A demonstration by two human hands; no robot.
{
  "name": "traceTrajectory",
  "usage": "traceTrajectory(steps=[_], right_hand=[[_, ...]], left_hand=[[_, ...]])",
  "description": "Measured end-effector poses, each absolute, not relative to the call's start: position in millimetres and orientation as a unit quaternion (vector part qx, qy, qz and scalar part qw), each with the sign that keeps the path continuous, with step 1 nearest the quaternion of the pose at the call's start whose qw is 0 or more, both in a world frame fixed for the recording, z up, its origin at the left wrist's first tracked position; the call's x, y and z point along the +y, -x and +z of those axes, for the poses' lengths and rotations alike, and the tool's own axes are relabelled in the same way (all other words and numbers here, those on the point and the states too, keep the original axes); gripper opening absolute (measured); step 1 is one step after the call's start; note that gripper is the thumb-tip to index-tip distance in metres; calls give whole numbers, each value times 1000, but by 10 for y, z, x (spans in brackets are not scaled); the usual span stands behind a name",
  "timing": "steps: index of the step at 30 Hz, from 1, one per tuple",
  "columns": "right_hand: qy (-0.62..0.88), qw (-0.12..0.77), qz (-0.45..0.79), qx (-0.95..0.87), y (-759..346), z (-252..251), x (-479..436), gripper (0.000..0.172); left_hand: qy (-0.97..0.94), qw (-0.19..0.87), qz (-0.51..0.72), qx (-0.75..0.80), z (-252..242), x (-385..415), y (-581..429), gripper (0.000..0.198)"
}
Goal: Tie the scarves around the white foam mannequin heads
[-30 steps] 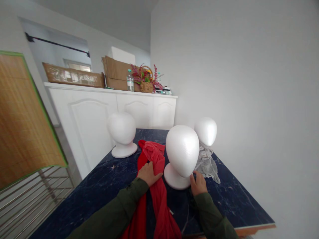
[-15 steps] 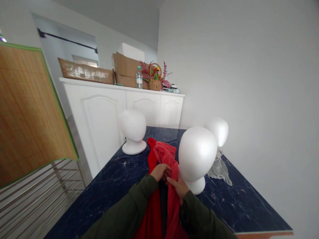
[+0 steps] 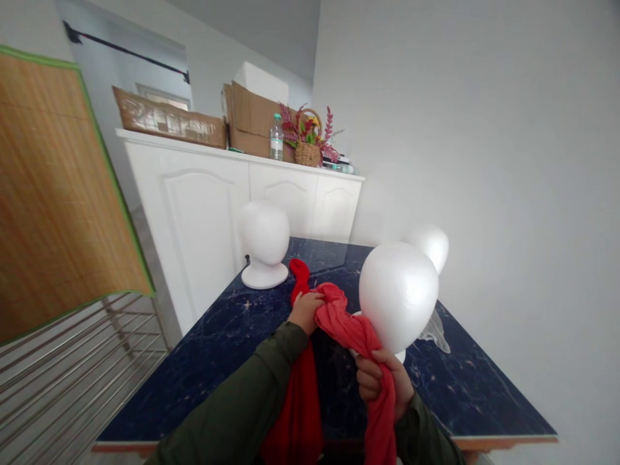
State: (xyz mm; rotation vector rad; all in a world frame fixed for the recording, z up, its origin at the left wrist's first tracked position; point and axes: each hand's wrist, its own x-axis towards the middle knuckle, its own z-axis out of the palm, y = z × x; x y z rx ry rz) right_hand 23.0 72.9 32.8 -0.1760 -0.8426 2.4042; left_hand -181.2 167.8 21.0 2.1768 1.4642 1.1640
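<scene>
Your right hand (image 3: 382, 381) is closed round a twisted length of the red scarf (image 3: 349, 329), fingers wrapped over the cloth; your left hand (image 3: 305, 312) is also shut on the scarf, farther along, its fingers sunk in the folds; the hands stand apart, the cloth raised in a tight band between them; the band crosses just in front of the nearest foam mannequin head (image 3: 398, 298), so close that no gap shows, though contact can't be told from this view; the scarf's loose length falls from your left hand onto the dark blue marble table (image 3: 208, 349); a firm, even pull between your fists keeps the band from sagging or slipping; a second foam head (image 3: 264, 232) stands on its round base to the left, a third (image 3: 431, 245) sits behind the nearest, and a sheer grey cloth (image 3: 434, 332) lies beside it; beyond, a white cabinet (image 3: 194, 239) carries a wicker basket (image 3: 308, 154) of artificial flowers.
</scene>
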Motion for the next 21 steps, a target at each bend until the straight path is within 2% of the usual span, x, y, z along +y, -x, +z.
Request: traceTrajectory(steps=[4, 8, 11, 15, 17, 19, 21], right_hand=[[35, 285, 904, -316, -351, 353, 551, 38], [29, 277, 897, -343, -582, 521, 425, 40], [33, 303, 880, -363, -784, 691, 386, 43], [46, 321, 864, -386, -992, 884, 392, 48], [61, 324, 858, -393, -1044, 932, 403, 50], [81, 321, 858, -393, -1060, 934, 403, 51], [105, 312, 862, -384, -1052, 900, 387, 51]], left_hand=[[-701, 183, 481, 493, 475, 1608, 1973, 15], [-587, 379, 588, 407, 834, 1353, 2194, 21], [-616, 480, 494, 382, 1113, 1078, 2294, 20], [-742, 499, 249, 372, 1345, 771, 2331, 20], [-749, 523, 184, 364, 1370, 670, 2337, 23], [-709, 562, 217, 367, 1354, 587, 2346, 25], [-636, 603, 315, 365, 1320, 503, 2351, 28]])
